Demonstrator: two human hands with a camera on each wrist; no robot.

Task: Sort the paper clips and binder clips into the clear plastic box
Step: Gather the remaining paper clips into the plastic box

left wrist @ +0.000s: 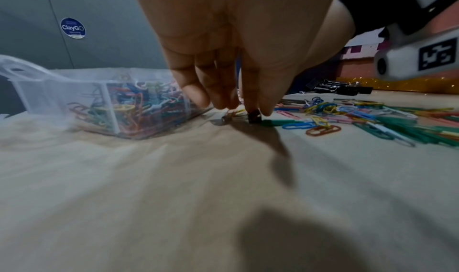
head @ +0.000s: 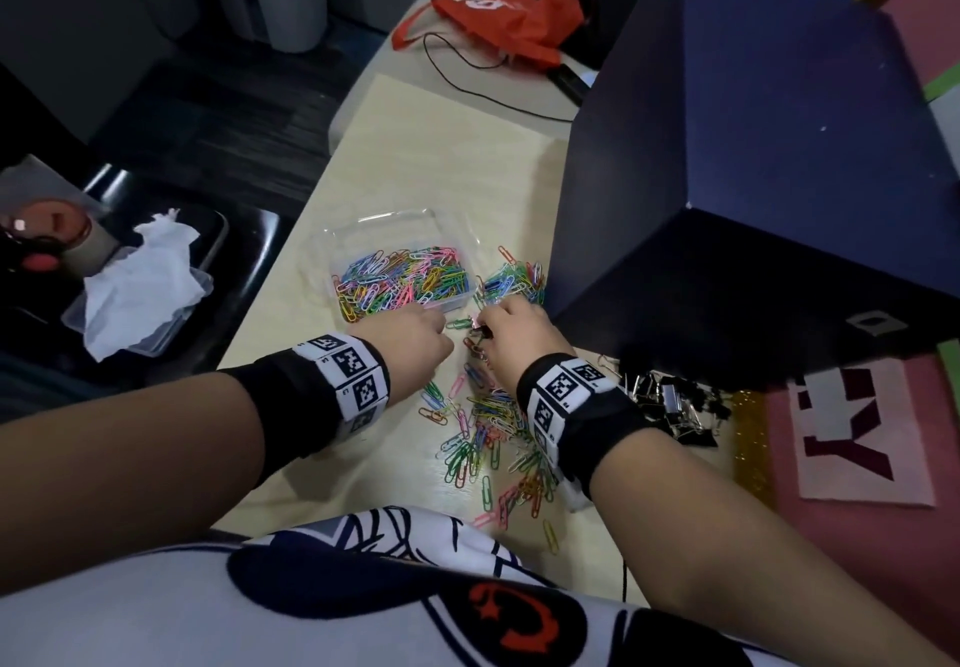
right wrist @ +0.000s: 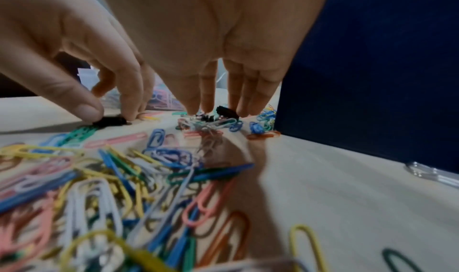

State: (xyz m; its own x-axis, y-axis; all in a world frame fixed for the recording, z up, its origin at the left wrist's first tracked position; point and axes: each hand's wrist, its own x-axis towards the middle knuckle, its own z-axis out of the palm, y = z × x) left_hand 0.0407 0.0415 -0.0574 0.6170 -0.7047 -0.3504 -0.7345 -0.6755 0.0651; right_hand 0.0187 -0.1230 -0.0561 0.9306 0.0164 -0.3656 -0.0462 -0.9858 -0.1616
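The left hand (left wrist: pixel 233 46) reaches down to the table (left wrist: pixel 174 188), and its thumb and finger pinch 1 small black binder clip (left wrist: pixel 254 117) just beside the clear plastic box (head: pixel 400 271). The right hand (right wrist: pixel 223 46) points its fingers down too, and its fingertips touch another black clip (right wrist: pixel 227 112) in a little tangle of paper clips; I cannot tell if it really has hold of it. The box already has lots of colored paper clips in 1 part. More loose paper clips (head: pixel 483 432) lie on the table near the wrists, and a heap of black binder clips (head: pixel 670 406) sits well off to the right. The tiny clip could slip, because it is smooth and small. The tangled paper clips could come up with the black clip and land in the wrong part of the box. The hands are close together, so they could bump.
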